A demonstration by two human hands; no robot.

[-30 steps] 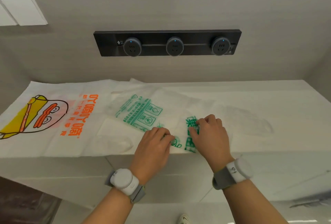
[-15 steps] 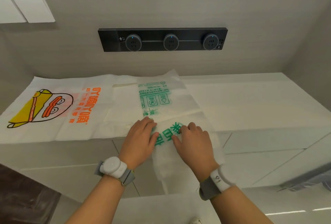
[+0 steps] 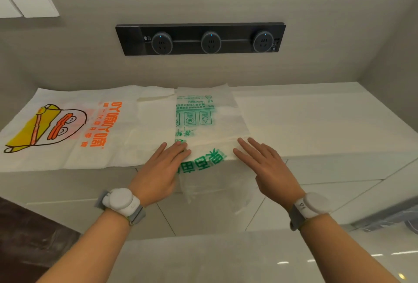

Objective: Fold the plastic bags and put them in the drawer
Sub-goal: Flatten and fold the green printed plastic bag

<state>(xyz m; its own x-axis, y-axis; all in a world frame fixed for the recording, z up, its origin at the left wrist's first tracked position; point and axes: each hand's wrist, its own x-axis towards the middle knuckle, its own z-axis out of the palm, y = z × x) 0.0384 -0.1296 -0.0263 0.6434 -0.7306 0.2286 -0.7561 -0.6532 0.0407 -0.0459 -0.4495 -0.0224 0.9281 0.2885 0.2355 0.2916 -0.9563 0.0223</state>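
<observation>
The green-printed bag (image 3: 204,124) lay on the surface (image 3: 316,119), its near end overhanging the edge, with the left hand (image 3: 162,167) and right hand (image 3: 264,165) at its sides, each grip spread flat; the film looked light, limp and slippery, probably best pinched at its corners.

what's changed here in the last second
The green-printed translucent plastic bag, spread wide a second ago, is now a narrow strip hanging over the white counter's edge. The left hand and right hand released their pinch and moved apart, lying flat on its sides. The white plastic bag with the orange and yellow cartoon stayed put.
</observation>
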